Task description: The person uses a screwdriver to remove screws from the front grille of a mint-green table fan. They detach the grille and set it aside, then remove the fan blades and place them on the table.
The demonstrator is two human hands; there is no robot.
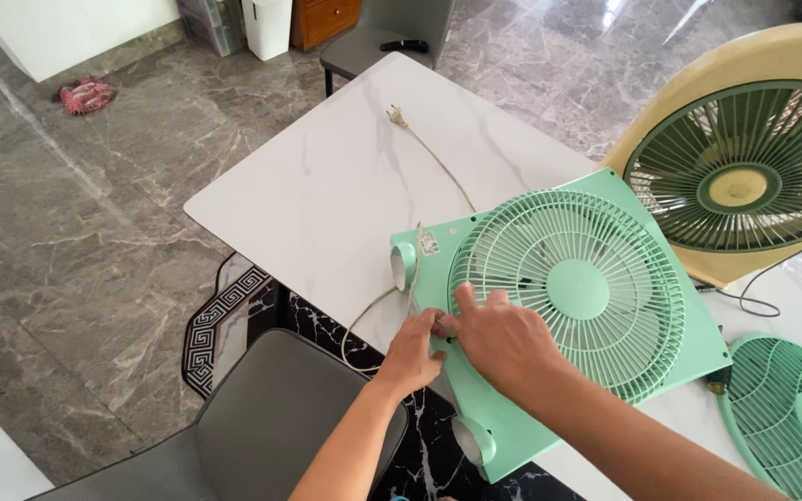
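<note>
A mint-green box fan [661,366] lies flat on the white marble table [327,176], its round grille [573,288] facing up. My left hand [412,353] pinches something small at the fan's near-left edge; what it is stays hidden by the fingers. My right hand [503,339] rests on the frame just beside it, fingers curled at the grille's rim and touching the left hand. A beige power cord [438,162] runs from the fan across the table to a plug [397,116].
A second fan with a cream frame and dark-green grille [744,176] stands at the right. A loose green grille [795,413] lies at the bottom right. A grey chair [262,427] sits below the table edge, another chair [373,42] at the far end.
</note>
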